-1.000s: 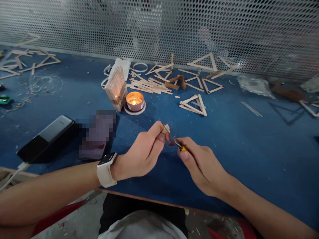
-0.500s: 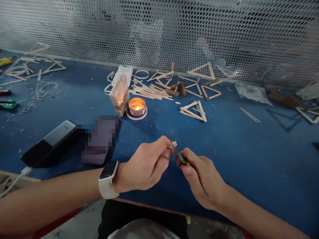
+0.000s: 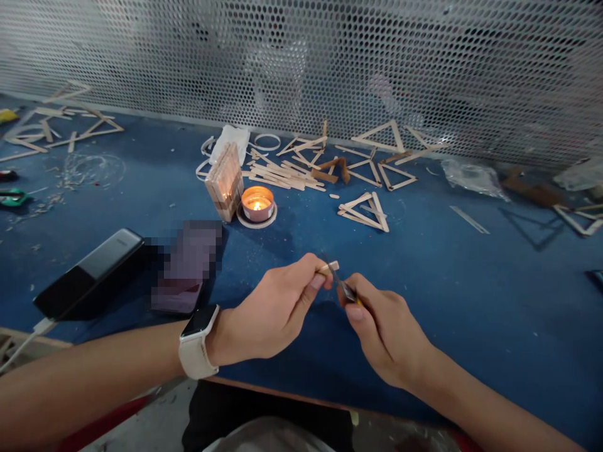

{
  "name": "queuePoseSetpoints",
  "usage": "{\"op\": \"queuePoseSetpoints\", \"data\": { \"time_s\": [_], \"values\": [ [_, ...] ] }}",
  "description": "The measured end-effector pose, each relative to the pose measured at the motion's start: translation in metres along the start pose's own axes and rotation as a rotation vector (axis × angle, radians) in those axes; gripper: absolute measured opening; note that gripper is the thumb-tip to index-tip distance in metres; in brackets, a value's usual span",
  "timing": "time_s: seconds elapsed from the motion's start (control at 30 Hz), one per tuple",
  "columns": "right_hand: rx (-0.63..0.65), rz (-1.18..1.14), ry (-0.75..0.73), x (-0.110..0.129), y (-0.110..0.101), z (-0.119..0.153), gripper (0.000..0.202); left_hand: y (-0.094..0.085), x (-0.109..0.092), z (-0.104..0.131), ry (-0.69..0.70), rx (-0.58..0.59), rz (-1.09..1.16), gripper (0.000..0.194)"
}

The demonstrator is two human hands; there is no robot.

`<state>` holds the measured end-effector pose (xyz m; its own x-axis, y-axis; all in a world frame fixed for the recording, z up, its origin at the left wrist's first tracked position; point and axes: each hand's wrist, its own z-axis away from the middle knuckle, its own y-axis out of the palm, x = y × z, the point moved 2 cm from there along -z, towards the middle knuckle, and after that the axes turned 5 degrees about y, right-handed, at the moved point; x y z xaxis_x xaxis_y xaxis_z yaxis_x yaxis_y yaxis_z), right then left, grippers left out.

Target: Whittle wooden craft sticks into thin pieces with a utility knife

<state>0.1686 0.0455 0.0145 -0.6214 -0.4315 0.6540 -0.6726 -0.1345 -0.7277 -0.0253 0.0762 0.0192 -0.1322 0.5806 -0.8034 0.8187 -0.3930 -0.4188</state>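
Between the thumb and forefinger of my left hand (image 3: 273, 309) a popsicle stick (image 3: 328, 268) is pinched, with only its pale end sticking out. My right hand (image 3: 387, 326) is closed around a utility knife (image 3: 349, 292); a bit of its yellow handle shows. The knife's blade points up and to the left, against or just beside the stick's end. Beyond my hands lies a triangle of sticks (image 3: 365, 211). A lit candle (image 3: 257, 204) in a small tin burns to the far left of it, beside an upright bundle of sticks (image 3: 224, 182).
A phone (image 3: 188, 267) and a black power bank (image 3: 89, 273) with a white cable lie at left. Loose sticks (image 3: 282, 174) and more stick triangles (image 3: 398, 176) spread along the perforated metal screen (image 3: 330, 69). Green-handled cutters (image 3: 14, 197) sit far left.
More of the stick's end now shows past my left fingertips. The knife blade has shifted slightly right along with my right hand. The view has moved a little.
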Motion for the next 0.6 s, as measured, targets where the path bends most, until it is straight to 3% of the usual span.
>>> {"op": "queuePoseSetpoints", "data": {
  "time_s": [0.27, 0.47, 0.6],
  "values": [
    [0.009, -0.032, 0.006, 0.0017, -0.0004, 0.0034, 0.032, -0.0002, -0.0027, 0.0013, 0.046, -0.005, -0.007, 0.020],
    [0.050, -0.042, -0.006, 0.0004, -0.0003, 0.0036, 0.027, 0.0014, -0.0004, 0.0068, -0.052, -0.034, 0.145, 0.023],
    [0.068, -0.064, -0.003, -0.0002, 0.0004, 0.0044, 0.028, 0.0056, 0.0026, 0.0085, -0.030, 0.034, 0.102, 0.019]
  ]
}}
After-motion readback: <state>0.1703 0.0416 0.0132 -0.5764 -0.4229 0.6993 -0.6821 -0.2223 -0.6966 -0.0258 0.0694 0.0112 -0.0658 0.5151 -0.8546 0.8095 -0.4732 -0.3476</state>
